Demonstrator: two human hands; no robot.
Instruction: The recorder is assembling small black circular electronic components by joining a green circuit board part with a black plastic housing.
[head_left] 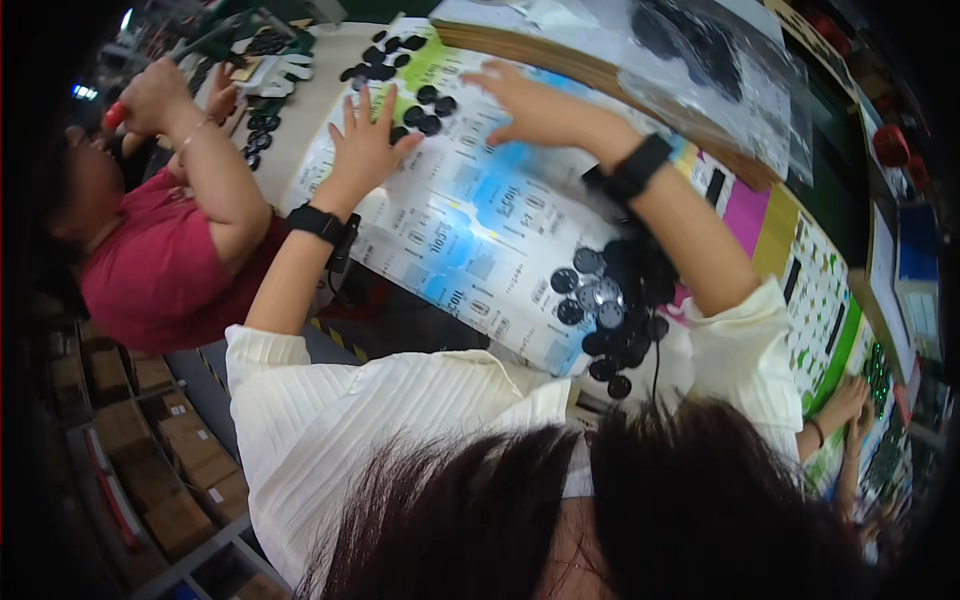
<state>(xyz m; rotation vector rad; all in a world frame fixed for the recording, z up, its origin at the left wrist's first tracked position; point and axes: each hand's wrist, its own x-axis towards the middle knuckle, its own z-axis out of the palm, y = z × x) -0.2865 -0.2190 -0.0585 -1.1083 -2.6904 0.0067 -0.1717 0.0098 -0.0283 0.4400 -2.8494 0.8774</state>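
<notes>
My left hand (365, 140) lies flat with fingers spread on a large glossy printed sheet (480, 230), white with blue patches. A few black round discs (420, 105) sit just beyond its fingertips. My right hand (530, 105) rests palm down farther right on the same sheet, fingers pointing left toward those discs, nothing held. Both wrists carry black bands, and both arms have white ribbed sleeves. A heap of black and grey discs (610, 310) lies on the sheet's near edge beneath my right forearm.
A person in a red shirt (150, 270) sits at the left with hands raised (150, 95). A clear plastic bag of dark discs (700, 60) lies top right. Another person's hands (850, 400) work at the right edge. Cardboard boxes (150, 440) fill shelves lower left.
</notes>
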